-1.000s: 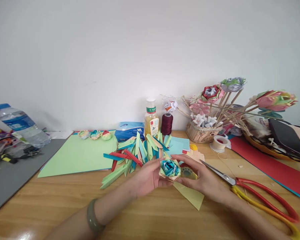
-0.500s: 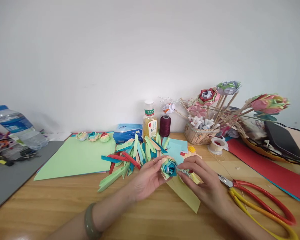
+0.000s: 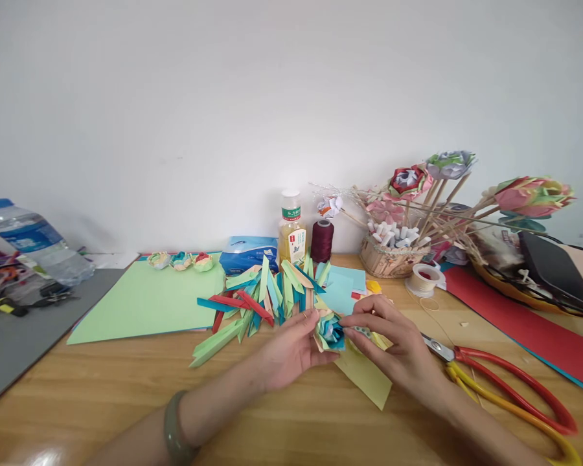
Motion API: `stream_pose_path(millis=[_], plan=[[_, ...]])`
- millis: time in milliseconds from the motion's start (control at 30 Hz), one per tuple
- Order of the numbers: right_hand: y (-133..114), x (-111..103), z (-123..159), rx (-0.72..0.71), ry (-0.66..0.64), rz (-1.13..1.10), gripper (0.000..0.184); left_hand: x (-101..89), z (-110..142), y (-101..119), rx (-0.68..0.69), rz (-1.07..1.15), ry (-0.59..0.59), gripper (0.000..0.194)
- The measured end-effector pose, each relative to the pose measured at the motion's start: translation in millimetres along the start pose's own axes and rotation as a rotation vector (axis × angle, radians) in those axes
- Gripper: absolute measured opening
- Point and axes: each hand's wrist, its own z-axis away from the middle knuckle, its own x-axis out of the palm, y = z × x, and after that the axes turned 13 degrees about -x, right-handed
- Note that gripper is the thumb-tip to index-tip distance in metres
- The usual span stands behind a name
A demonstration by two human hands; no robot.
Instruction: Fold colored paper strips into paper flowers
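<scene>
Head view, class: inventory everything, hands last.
Paper flower: 1, blue-cream, centre
Round paper flowers: 3, multicoloured, left
Broad paper sheet: 1, green, left
Folded paper strips: many, multicoloured, centre
Plastic pack: 1, blue, behind strips
Drink bottle: 1, yellow, centre
Thread cone: 1, maroon, beside bottle
Woven basket: 1, tan, right
Stemmed paper flowers: several, multicoloured, right
Round spool: 1, white, beside basket
Metal scissors: 1, red-and-yellow handles, right
Long paper sheet: 1, red, right
Flat case: 1, black, right
Paper squares: some, blue, centre
Paper piece: 1, yellow, centre
Water bottle: 1, clear, left
Mat: 1, grey, left
Left hand: 1, holding flower
Right hand: 1, beside flower
</scene>
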Motion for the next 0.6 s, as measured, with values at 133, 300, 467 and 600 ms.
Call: stream_pose_path(millis=[133,300,467,600], plan=[[1.8,-0.1,-0.1,0.002,-0.016,-0.021,0.016,-2.3,0.0,-0.4,-0.022,-0.023,-0.016,0.020],[3.7,-0.7,-0.9,0.057,-0.024,-0.103,0.016,-4.7,-1.1,-0.3,-0.049,-0.065,-0.002,0.023],[7.6,-1.0,-1.2,0.135,-0.060,-0.195,0.009,-8.0,-2.3,-0.1,-0.092,-0.059,0.004,0.023],[3.3,-2.3,-3.1,0.119,-0.117,-0.161,0.011,-6.5,-0.1,-1.6,-0.158,-0.056,0.013,0.026]])
